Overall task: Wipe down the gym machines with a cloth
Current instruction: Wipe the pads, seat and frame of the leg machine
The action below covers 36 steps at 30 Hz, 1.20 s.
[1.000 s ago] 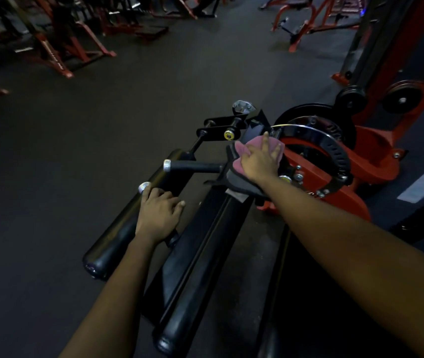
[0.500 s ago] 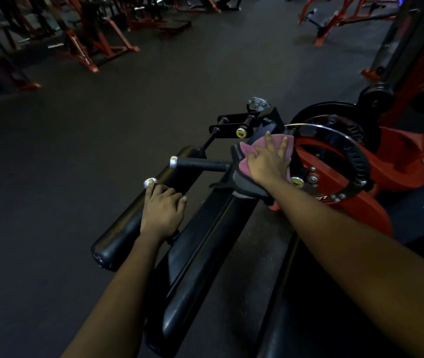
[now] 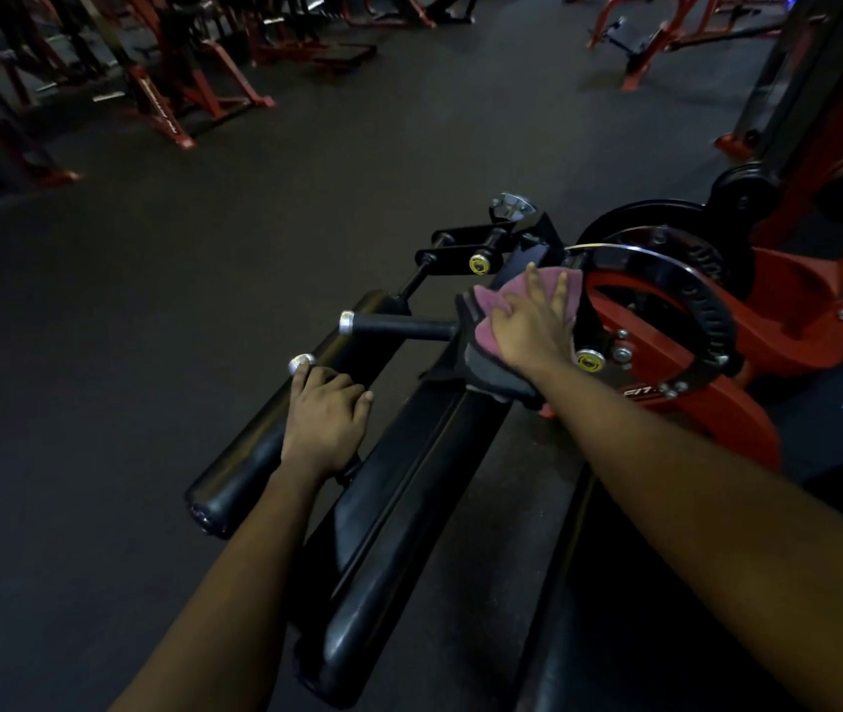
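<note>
the right hand [image 3: 532,328] lies flat with its fingers straight and spread, pressing a pink cloth [image 3: 483,321] against the machine [image 3: 748,429]; it presses the cloth rather than clutching it, and the cloth shows past the fingertips and to the left of the knuckles. the cloth sits on a dark, worn grey plate [image 3: 493,380] at the head of the long black pad [image 3: 409,506], just beside the chrome cam wheel [image 3: 691,295] with its row of holes. the left hand [image 3: 324,423] is curled round the nearer handle [image 3: 302,363], the index finger reaching along it to touch the chrome end cap, the thumb out to the right. just beyond it a second handle [image 3: 398,327], black with a chrome tip, sticks out to the left from the plate under the cloth. under and to the left of the left hand runs a black roller pad [image 3: 249,465], lying alongside the long pad. both bare forearms reach in from the bottom edge. the cam wheel is fixed to the machine's red frame, with black discs behind it on the right. the dark floor [image 3: 203,259] spreads out to the left, and other red-framed machines [image 3: 178,95] stand well apart along the far side.
</note>
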{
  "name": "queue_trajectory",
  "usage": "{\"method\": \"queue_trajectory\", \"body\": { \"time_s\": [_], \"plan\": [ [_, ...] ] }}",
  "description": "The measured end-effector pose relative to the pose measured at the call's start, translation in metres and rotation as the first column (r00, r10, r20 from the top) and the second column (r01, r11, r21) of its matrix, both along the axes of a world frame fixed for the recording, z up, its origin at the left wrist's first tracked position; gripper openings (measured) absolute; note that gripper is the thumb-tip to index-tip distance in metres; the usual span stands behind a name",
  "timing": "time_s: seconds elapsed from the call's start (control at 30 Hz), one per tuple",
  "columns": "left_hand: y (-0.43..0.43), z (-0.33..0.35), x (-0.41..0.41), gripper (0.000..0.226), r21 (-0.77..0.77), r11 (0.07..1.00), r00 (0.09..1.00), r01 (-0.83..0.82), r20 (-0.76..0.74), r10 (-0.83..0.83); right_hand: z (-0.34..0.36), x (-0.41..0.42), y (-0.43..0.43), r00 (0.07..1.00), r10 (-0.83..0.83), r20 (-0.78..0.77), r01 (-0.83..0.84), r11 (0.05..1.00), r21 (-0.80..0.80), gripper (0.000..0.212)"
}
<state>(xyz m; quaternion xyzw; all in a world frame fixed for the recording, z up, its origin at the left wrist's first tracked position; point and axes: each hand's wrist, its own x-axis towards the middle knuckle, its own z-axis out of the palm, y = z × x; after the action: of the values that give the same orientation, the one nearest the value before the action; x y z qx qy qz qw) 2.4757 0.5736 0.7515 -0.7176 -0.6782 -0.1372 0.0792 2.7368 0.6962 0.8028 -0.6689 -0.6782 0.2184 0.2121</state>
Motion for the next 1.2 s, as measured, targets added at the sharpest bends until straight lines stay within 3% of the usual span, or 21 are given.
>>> {"method": "queue_trajectory", "body": {
  "time_s": [0.13, 0.3, 0.4, 0.57, 0.63, 0.7, 0.8, 0.97, 1.13, 1.2],
  "plan": [
    [0.002, 0.002, -0.006, 0.054, -0.064, 0.997, 0.998, 0.037, 0.05, -0.034, 0.006, 0.0, 0.017, 0.999, -0.05, 0.008, 0.05, 0.998, -0.045, 0.047],
    [0.003, 0.006, -0.013, 0.063, -0.18, 0.98, 0.993, 0.08, 0.095, -0.063, -0.014, -0.025, -0.073, 1.0, 0.008, 0.001, -0.008, 0.996, 0.09, 0.041],
    [-0.001, 0.017, -0.011, 0.068, -0.264, 0.956, 0.977, 0.129, 0.201, -0.077, -0.02, -0.03, -0.098, 0.999, 0.04, -0.006, -0.039, 0.991, 0.125, 0.04],
    [-0.038, 0.024, -0.016, 0.057, -0.287, 0.931, 0.898, 0.227, 0.432, -0.086, -0.002, -0.024, -0.046, 1.0, -0.002, 0.028, 0.002, 1.0, -0.006, 0.053],
    [-0.061, 0.022, -0.018, 0.039, -0.25, 0.93, 0.864, 0.268, 0.489, -0.118, 0.004, -0.024, -0.041, 0.999, -0.014, 0.029, 0.015, 1.0, -0.027, 0.051],
    [-0.081, 0.018, -0.021, 0.03, -0.212, 0.93, 0.876, 0.299, 0.447, -0.18, 0.005, -0.026, -0.057, 0.999, -0.012, 0.042, 0.013, 1.0, -0.018, 0.047],
    [-0.099, 0.013, -0.029, 0.043, -0.199, 0.924, 0.902, 0.327, 0.359, -0.241, -0.003, -0.038, -0.1, 1.0, 0.002, 0.031, -0.003, 0.999, 0.035, 0.044],
    [-0.098, 0.035, -0.041, 0.049, -0.29, 0.877, 0.846, 0.382, 0.491, -0.206, -0.017, -0.062, -0.161, 1.0, -0.011, 0.029, 0.007, 0.993, 0.118, 0.043],
    [-0.111, 0.045, -0.055, 0.043, -0.287, 0.869, 0.817, 0.403, 0.54, -0.201, -0.024, -0.085, -0.218, 0.998, -0.023, -0.054, 0.031, 0.988, 0.154, 0.063],
    [-0.121, 0.047, -0.057, 0.039, -0.298, 0.859, 0.8, 0.416, 0.57, -0.19, -0.025, -0.093, -0.24, 0.99, -0.036, -0.134, 0.055, 0.988, 0.144, 0.054]
  ]
}}
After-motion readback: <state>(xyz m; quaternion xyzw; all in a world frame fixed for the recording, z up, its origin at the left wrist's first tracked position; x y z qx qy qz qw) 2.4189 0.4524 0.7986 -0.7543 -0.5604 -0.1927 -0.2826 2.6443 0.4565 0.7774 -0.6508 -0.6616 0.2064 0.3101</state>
